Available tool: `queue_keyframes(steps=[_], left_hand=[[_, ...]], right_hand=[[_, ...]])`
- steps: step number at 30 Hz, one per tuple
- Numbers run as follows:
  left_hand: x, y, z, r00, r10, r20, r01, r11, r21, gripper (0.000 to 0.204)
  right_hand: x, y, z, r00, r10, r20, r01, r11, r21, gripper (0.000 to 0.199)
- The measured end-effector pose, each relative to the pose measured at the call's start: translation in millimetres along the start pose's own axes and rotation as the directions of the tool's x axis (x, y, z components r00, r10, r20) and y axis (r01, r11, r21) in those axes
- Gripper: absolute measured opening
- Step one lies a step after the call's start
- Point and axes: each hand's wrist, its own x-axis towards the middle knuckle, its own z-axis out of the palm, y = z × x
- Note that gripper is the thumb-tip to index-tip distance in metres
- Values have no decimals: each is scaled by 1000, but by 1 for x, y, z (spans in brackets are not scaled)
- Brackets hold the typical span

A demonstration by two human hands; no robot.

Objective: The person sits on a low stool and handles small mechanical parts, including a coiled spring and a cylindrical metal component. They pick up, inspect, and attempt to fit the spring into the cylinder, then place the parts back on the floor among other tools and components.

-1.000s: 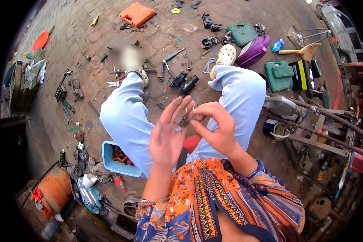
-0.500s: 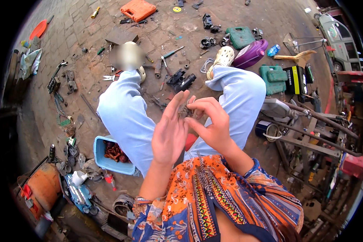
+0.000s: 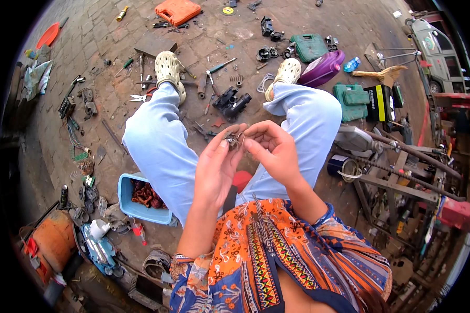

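Observation:
Above my lap, between my knees, my left hand (image 3: 214, 169) pinches a small dark metal part (image 3: 232, 140) between thumb and fingers. A shiny bit and thin, curved wire-like pieces show on it; its exact kind is too small to make out. My right hand (image 3: 275, 154) is closed against its right side, thumb and forefinger at the thin wire-like edge, the other fingers curled. Beyond the hands, a black motor-like part (image 3: 231, 103) lies on the ground between my feet, with a hammer (image 3: 212, 82) and a coil spring (image 3: 237, 79) near it.
A blue basin (image 3: 141, 211) of reddish-brown parts stands left of my leg. To the right are a metal frame (image 3: 397, 188), a can (image 3: 344, 167), green cases (image 3: 351, 101) and a purple jug (image 3: 324, 69). An orange case (image 3: 177, 11) lies far ahead; pliers (image 3: 141, 97) lie by my left foot.
My left hand, flat with fingers stretched beside the right, has turned and curled around the small metal part, which now shows more plainly. My right fingers have curled in more.

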Motion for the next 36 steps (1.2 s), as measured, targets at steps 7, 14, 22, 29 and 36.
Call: queue_keyframes(steps=[7, 14, 22, 29, 36], left_hand=[[8, -6, -9, 995, 27, -94, -31, 999, -42, 30], [9, -11, -6, 990, -65, -121, 27, 956, -293, 32], [4, -22, -6, 966, 86, -244, -72, 995, 65, 32], [1, -22, 2, 943, 209, -258, -124, 943, 310, 35], [1, -22, -3, 943, 272, -191, -164, 880, 446, 33]], right_hand=[[-1, 9, 9, 945, -313, 94, 324, 867, -379, 23], [-5, 21, 21, 911, -404, 80, 406, 848, -342, 19], [8, 14, 8, 772, -602, 204, 582, 540, -608, 20], [12, 9, 6, 727, -623, 288, 630, 439, -641, 20], [14, 8, 0, 794, -550, 261, 563, 502, -657, 18]])
